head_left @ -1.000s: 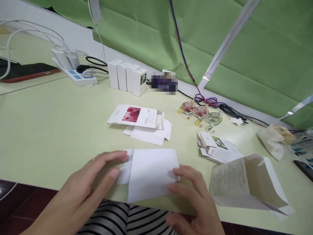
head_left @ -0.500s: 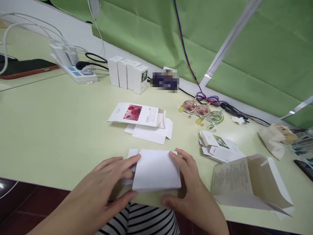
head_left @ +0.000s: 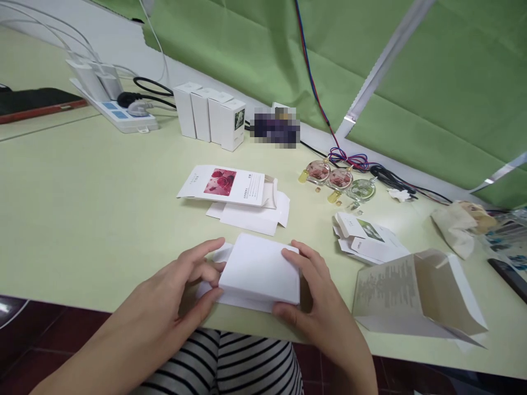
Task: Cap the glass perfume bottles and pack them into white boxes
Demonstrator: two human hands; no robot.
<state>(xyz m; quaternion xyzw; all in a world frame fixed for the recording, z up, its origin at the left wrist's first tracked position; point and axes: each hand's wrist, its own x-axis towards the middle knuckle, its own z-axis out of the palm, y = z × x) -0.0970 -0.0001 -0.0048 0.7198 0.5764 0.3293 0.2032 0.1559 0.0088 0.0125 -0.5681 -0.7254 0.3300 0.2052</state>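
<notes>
A plain white cardboard box (head_left: 260, 269) lies near the table's front edge between my hands, its top face blank and its left flaps sticking out. My right hand (head_left: 319, 293) grips the box's right end, fingers over the top edge and thumb at the front lower corner. My left hand (head_left: 181, 291) is closed around the left end, thumb at the front corner and fingers bent in at the flaps. Just beyond it lies a flattened white carton with a red rose picture (head_left: 220, 182), resting on another folded white carton (head_left: 251, 218).
Several upright white boxes (head_left: 227, 125) stand behind, beside a power strip (head_left: 132, 122). Round glass bottles (head_left: 340, 180) with yellow caps lie at the back right, near bundled cables (head_left: 349, 160). Right of my hands are a flat carton with a green picture (head_left: 370, 238) and an open carton (head_left: 387, 299).
The white box has gone from lying flatter to standing thicker, its front side now showing. My left fingers have bent inward and my right thumb has come onto the box.
</notes>
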